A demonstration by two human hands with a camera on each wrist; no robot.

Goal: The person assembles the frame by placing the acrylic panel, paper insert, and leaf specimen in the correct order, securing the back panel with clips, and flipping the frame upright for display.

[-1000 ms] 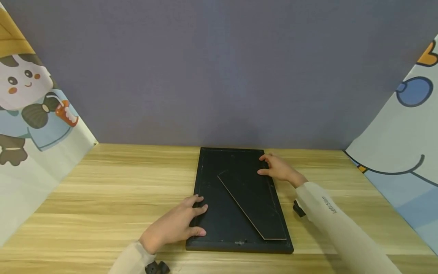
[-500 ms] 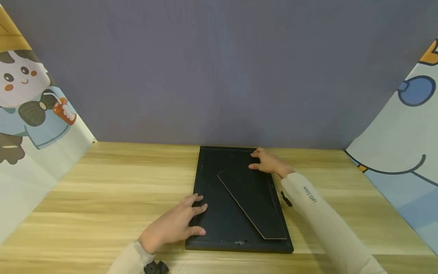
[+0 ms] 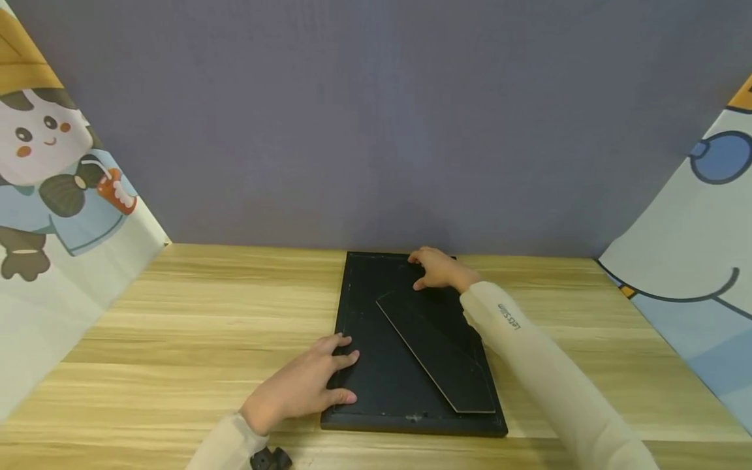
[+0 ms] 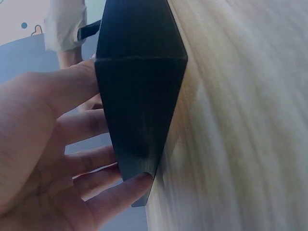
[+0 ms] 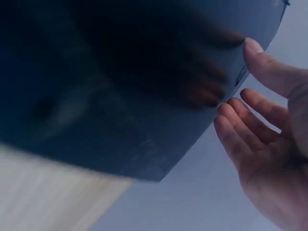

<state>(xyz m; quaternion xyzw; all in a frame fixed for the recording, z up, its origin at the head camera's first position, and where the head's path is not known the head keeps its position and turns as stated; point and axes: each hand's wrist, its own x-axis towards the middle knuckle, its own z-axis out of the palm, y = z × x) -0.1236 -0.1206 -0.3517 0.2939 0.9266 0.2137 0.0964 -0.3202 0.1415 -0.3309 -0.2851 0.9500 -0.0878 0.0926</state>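
Observation:
A black picture frame (image 3: 382,385) lies on the wooden table with its back facing up. Its slanted black stand leg (image 3: 437,362), pale along one cut edge, lies across the right half. My left hand (image 3: 302,386) rests at the frame's near left edge, thumb and fingers spread over the border. In the left wrist view its little finger (image 4: 126,193) touches the frame's side wall (image 4: 139,106). My right hand (image 3: 442,269) reaches over the far right part, fingers stretched at the far edge. The right wrist view shows its thumb (image 5: 262,60) and fingertips right at the frame's edge.
Wood-grain table (image 3: 194,339) extends on both sides of the frame. A grey panel (image 3: 376,130) rises just behind the frame's far edge. Cartoon-printed sheets stand at the left (image 3: 64,170) and right (image 3: 687,228).
My right hand has moved left and away from me, from the frame's right edge to its far edge. The left hand and the frame stay about where they were.

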